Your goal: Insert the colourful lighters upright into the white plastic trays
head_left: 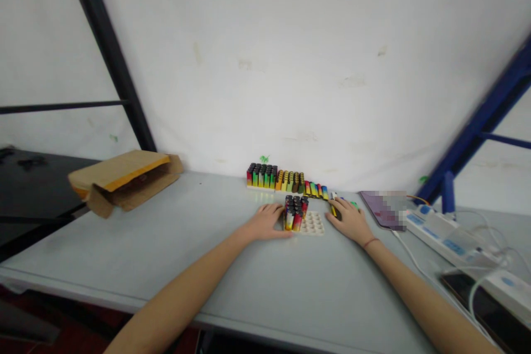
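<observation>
Both forearms come in from the bottom edge over the grey table. The left hand lies flat, fingers loose and not clenched, fingertips touching the left side of the standing lighters. These fill the left part of the white tray. The tray's right part shows bare sockets, and it sits mid-table between the hands.

The right hand, with a red band at the wrist, is just right of the tray, palm down. Its fingers cover a loose lighter lying on the table. I can't tell whether they're gripping it or just resting on it (too small and partly hidden).

To the right are a white power strip with cables and a phone lying flat.

Further back, the back row of lighters stands packed against the wall, with a few more lying flat at its right end. At far left is a cardboard box, on its side with the flaps open.
</observation>
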Motion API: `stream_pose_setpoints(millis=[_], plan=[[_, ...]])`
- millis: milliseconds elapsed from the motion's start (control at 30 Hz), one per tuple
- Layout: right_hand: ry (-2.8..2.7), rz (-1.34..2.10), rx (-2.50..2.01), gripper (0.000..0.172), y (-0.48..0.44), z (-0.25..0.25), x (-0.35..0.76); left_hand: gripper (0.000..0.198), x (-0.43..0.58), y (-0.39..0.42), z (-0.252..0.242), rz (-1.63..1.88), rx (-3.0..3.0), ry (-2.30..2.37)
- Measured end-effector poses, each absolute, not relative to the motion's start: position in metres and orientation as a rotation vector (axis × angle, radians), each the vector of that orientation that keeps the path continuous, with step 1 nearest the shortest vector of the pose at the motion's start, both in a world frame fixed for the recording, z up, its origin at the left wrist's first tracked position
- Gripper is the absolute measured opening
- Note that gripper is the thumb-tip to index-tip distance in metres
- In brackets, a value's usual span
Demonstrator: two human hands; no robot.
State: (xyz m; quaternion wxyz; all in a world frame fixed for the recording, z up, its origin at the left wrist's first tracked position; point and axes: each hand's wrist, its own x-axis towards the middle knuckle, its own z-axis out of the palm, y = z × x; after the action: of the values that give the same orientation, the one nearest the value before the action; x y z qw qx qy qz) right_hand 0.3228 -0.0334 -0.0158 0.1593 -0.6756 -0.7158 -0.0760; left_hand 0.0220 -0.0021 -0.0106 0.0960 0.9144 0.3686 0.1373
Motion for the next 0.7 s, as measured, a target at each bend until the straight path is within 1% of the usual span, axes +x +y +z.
stream_pose_setpoints(millis=[167,267,367,467,600,700], plan=[[-2.103,-0.198,-1.834,0.049,-0.055,-0.018,0.319,0.082,0.022,-0.003,-0.009,0.411,2.71,1.091],[-2.048,-0.239,-1.887,0.054,-0.051,-0.017,0.317,0.083,0.022,-0.003,-0.008,0.4,2.711,1.1],[-2.019,-0.202,-1.965,0.056,-0.044,-0.015,0.314,0.085,0.022,-0.003,-0.009,0.379,2.707,1.115],[-2.053,-0.181,-1.935,0.052,-0.048,-0.015,0.311,0.087,0.023,-0.003,-0.009,0.38,2.703,1.122],[-2.128,-0.209,-1.807,0.042,-0.065,-0.017,0.31,0.086,0.023,-0.004,-0.008,0.374,2.716,1.116],[-2.176,-0.142,-1.727,0.038,-0.07,-0.017,0.31,0.083,0.023,-0.004,-0.006,0.367,2.73,1.111]])
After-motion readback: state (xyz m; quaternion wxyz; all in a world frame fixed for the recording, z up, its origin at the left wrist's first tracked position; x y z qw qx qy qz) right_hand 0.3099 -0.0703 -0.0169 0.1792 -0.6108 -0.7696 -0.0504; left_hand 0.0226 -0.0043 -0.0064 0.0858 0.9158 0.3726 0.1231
